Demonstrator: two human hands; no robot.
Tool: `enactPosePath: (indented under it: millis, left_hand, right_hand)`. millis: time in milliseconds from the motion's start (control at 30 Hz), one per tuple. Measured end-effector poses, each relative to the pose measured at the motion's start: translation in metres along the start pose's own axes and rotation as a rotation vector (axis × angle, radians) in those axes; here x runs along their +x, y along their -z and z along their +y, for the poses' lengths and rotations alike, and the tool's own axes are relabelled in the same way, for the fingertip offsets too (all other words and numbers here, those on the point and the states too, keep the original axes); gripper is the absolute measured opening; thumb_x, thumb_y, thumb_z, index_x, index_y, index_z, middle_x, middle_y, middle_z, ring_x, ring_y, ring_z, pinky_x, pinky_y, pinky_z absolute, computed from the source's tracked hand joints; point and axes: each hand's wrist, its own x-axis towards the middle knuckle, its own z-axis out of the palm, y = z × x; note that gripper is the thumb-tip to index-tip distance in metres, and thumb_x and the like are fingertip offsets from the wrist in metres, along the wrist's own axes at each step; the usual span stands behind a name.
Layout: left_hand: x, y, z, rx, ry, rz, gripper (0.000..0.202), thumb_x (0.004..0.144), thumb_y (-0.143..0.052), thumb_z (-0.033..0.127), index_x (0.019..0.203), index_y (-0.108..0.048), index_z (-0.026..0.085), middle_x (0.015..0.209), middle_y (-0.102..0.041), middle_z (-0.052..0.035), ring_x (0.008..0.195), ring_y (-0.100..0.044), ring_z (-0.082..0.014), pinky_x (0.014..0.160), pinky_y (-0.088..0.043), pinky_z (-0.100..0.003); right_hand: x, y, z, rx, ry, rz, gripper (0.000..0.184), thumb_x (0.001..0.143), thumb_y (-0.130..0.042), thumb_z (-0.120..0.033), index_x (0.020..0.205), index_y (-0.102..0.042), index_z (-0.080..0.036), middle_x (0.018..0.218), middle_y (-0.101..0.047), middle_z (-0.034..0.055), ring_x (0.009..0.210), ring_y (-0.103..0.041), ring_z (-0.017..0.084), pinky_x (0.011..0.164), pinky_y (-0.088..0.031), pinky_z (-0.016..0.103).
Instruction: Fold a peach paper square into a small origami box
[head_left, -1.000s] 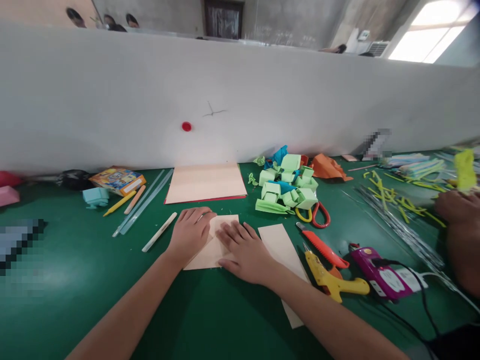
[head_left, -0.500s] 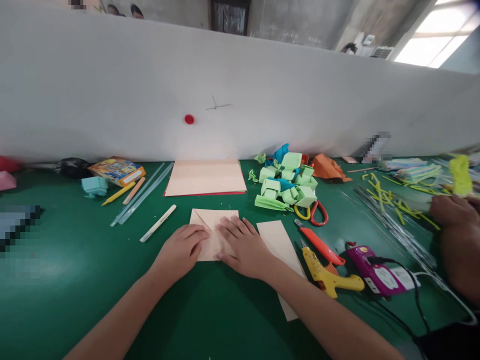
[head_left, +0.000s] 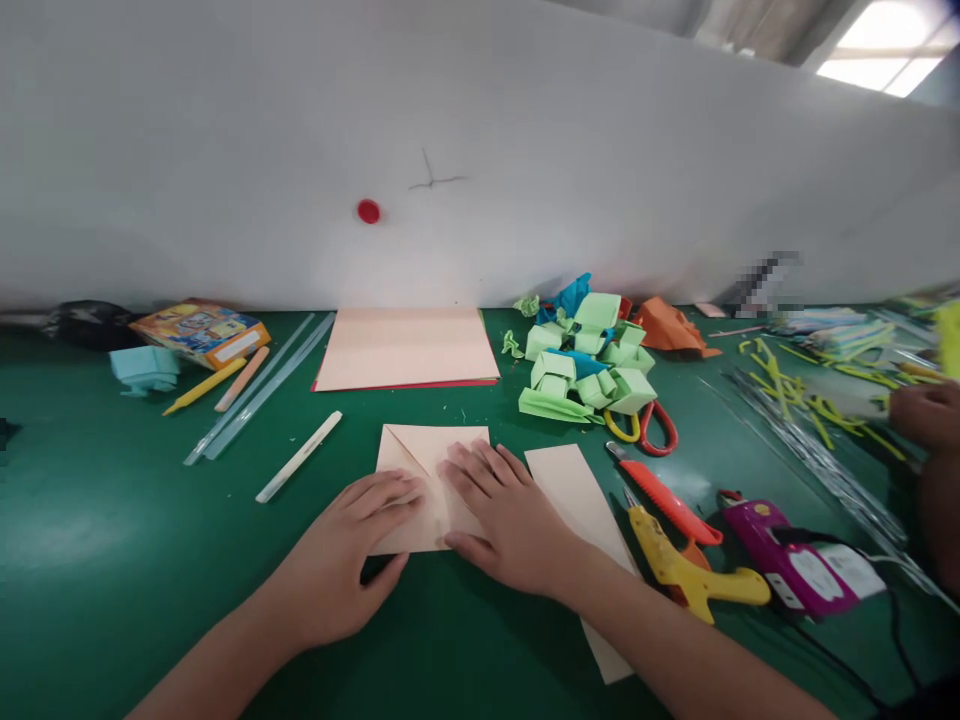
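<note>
A peach paper sheet (head_left: 427, 455) with a diagonal fold lies on the green table (head_left: 150, 560) in front of me. My left hand (head_left: 352, 550) rests flat on its lower left part, fingers stretched out and open. My right hand (head_left: 502, 510) presses flat on the sheet's right side, fingers spread. A narrow peach paper strip (head_left: 570, 490) lies just right of my right hand and runs under my forearm.
A stack of peach and red paper (head_left: 409, 348) lies behind the sheet. Green folded paper pieces (head_left: 589, 370), scissors (head_left: 649, 430), an orange cutter (head_left: 664, 495), a yellow glue gun (head_left: 686, 570) and a purple device (head_left: 795, 570) lie to the right. Sticks and pencils (head_left: 247, 395) lie left. Another person's hand (head_left: 926, 415) is at far right.
My left hand slid back along the paper toward me, uncovering the folded corner. My right hand stayed pressed on the sheet. The view tilted down slightly.
</note>
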Motion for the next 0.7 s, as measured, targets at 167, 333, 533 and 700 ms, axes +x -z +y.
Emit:
enactPosePath:
  millis: [167,333,533,700]
  left_hand:
    - [0.0,-0.002,-0.005,0.04,-0.028,-0.038,0.049,0.094,-0.058,0.023,0.142,-0.058,0.029,0.147,-0.058,-0.0049,0.138,-0.05,-0.0278,0.115,-0.046,-0.047]
    - [0.0,0.001,-0.014,0.093,-0.161,-0.03,0.045,0.099,-0.06,0.032,0.143,-0.058,0.03,0.146,-0.061,-0.0038,0.136,-0.055,-0.0253,0.114,-0.046,-0.043]
    - [0.003,0.007,-0.01,0.068,-0.267,0.054,0.026,0.104,-0.052,0.029,0.123,-0.07,0.025,0.125,-0.074,-0.0032,0.116,-0.068,-0.0202,0.104,-0.053,-0.037]
    - [0.006,0.009,-0.008,-0.064,-0.248,0.106,0.021,0.104,-0.054,0.023,0.114,-0.072,0.023,0.117,-0.076,-0.0033,0.111,-0.07,-0.0177,0.102,-0.053,-0.034]
  right_hand:
    - [0.0,0.0,0.0,-0.002,0.006,-0.018,0.072,0.103,-0.038,-0.059,0.161,-0.031,-0.016,0.17,-0.024,0.0111,0.157,-0.013,0.035,0.126,-0.014,0.057]
    - [0.0,0.001,0.001,0.015,0.005,-0.014,0.073,0.103,-0.038,-0.06,0.162,-0.03,-0.017,0.17,-0.022,0.0104,0.156,-0.015,0.035,0.126,-0.016,0.057]
    - [-0.007,0.007,-0.008,0.017,0.044,0.006,0.075,0.101,-0.043,-0.062,0.163,-0.028,-0.022,0.171,-0.02,0.0097,0.154,-0.018,0.039,0.122,-0.02,0.064]
    - [-0.011,0.021,-0.021,0.045,0.105,-0.017,0.068,0.096,-0.062,-0.047,0.157,-0.039,-0.027,0.163,-0.04,0.0084,0.135,-0.045,0.036,0.112,-0.039,0.058]
